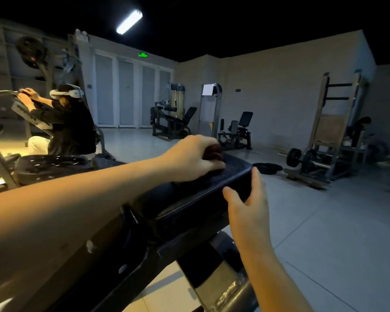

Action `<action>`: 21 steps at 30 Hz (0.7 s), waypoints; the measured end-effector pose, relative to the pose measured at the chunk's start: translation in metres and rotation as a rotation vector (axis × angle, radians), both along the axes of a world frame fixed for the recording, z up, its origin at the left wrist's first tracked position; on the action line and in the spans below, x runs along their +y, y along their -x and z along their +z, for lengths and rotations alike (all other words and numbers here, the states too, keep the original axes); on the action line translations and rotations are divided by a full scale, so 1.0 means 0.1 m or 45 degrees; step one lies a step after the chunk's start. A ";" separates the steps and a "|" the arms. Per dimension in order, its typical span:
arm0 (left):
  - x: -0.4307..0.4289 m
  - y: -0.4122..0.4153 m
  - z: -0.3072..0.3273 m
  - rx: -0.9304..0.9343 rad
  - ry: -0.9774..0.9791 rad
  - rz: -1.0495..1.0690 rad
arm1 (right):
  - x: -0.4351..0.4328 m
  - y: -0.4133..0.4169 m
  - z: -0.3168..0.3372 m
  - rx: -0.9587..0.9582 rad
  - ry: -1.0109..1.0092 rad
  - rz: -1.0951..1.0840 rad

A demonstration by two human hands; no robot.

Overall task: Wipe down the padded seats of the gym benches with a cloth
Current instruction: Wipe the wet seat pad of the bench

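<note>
Centre frame: your left grip (196,154) pinches the dark cloth (213,150) at the far end of the padded surface (196,194); your right grip (250,206) clasps its edge. Press flat, overlap strokes toward you.

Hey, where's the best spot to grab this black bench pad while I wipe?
Its right side edge near the far corner, coming from the right: the pad is thick and rounded, so a thumb fits on top, fingers down the side. The left hand and cloth occupy the top.

The head-worn camera looks forward and down, close over the padded seat (196,194).
</note>
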State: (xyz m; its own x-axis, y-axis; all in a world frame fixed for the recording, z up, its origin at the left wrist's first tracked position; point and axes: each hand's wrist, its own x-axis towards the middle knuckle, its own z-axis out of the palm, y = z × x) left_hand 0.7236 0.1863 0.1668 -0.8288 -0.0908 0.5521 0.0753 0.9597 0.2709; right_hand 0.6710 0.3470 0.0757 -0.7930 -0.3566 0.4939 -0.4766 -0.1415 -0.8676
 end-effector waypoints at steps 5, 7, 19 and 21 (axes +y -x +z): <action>-0.28 0.06 -0.03 0.028 0.030 0.113 | -0.04 0.02 -0.03 0.011 -0.010 -0.019; -0.64 0.18 0.00 0.004 -0.014 0.407 | -0.03 0.01 -0.02 0.023 -0.006 -0.015; 0.02 -0.06 -0.01 -0.070 -0.029 -0.105 | -0.03 0.06 -0.04 -0.013 0.017 0.005; -0.30 0.06 0.00 -0.008 -0.055 0.118 | -0.02 0.06 -0.04 0.006 0.028 0.021</action>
